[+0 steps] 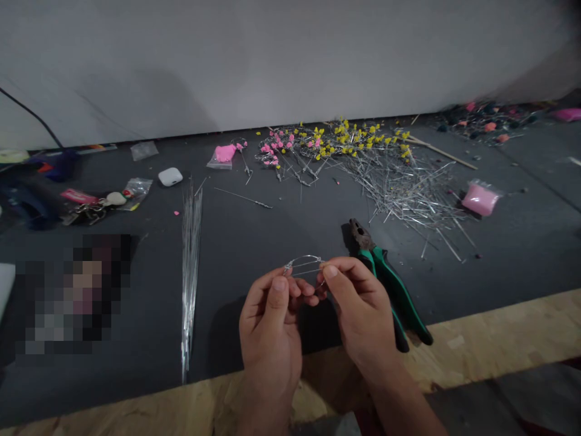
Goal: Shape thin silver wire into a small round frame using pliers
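Between my two hands a thin silvery wire (305,259) is bent into a small loop, held just above the dark table near its front edge. My left hand (271,315) pinches its left end between thumb and fingers. At the opposite end my right hand (358,306) closes thumb and forefinger on the wire. Fingertips hide parts of both ends. Pliers (385,281) with green and black handles lie right beside my right hand, jaws pointing away. A bundle of straight wires (190,278) lies to the left of my left hand.
Behind lie a tangled pile of wires (408,194) and wire stems with yellow tips (349,139) and pink tips (276,145). Pink clay in bags (224,155) sits near them. A white case (170,177) and keys (93,209) are at left. A wall (272,60) bounds the back.
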`<action>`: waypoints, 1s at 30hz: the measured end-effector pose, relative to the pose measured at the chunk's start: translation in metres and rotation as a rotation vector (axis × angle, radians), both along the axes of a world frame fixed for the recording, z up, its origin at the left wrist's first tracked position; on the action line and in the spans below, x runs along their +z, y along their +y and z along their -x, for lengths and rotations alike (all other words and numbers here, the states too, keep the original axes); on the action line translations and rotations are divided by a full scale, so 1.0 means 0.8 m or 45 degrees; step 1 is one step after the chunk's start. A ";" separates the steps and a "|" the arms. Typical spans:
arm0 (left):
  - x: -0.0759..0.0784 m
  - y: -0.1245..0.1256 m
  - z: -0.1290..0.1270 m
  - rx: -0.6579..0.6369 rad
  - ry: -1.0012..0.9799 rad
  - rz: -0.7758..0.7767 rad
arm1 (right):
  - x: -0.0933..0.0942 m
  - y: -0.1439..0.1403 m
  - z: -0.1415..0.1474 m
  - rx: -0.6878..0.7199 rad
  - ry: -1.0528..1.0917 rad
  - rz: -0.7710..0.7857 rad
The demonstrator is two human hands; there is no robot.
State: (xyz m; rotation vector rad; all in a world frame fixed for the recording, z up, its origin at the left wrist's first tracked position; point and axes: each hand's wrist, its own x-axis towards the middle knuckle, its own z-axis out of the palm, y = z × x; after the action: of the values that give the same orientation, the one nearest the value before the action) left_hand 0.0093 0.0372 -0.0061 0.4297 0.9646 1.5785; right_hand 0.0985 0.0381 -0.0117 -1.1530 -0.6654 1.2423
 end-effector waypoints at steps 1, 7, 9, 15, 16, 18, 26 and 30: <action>0.000 0.000 0.000 0.002 0.006 -0.006 | 0.000 0.000 0.000 -0.003 -0.011 -0.002; -0.003 -0.001 -0.001 0.033 0.040 -0.062 | 0.006 0.001 0.002 -0.010 -0.058 -0.038; -0.003 0.000 0.000 0.051 0.043 -0.037 | 0.007 0.000 0.002 -0.008 -0.041 -0.034; -0.001 0.001 0.002 0.052 0.037 0.059 | 0.004 0.000 0.000 0.022 0.017 -0.002; -0.001 0.002 0.002 0.050 0.035 0.067 | 0.003 0.000 -0.001 0.034 0.027 -0.002; 0.000 0.002 0.004 0.053 0.027 0.069 | 0.002 0.001 -0.002 0.062 0.037 -0.007; 0.004 0.003 0.009 0.033 0.017 0.097 | 0.002 0.004 -0.006 0.156 0.120 0.034; 0.004 0.003 0.011 0.016 -0.013 0.113 | 0.003 0.003 -0.007 0.193 0.169 0.027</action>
State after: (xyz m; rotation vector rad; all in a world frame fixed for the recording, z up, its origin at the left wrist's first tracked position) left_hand 0.0004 0.0397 -0.0025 0.3542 1.0269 1.5413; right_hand 0.1040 0.0407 -0.0095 -1.0423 -0.6505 1.4437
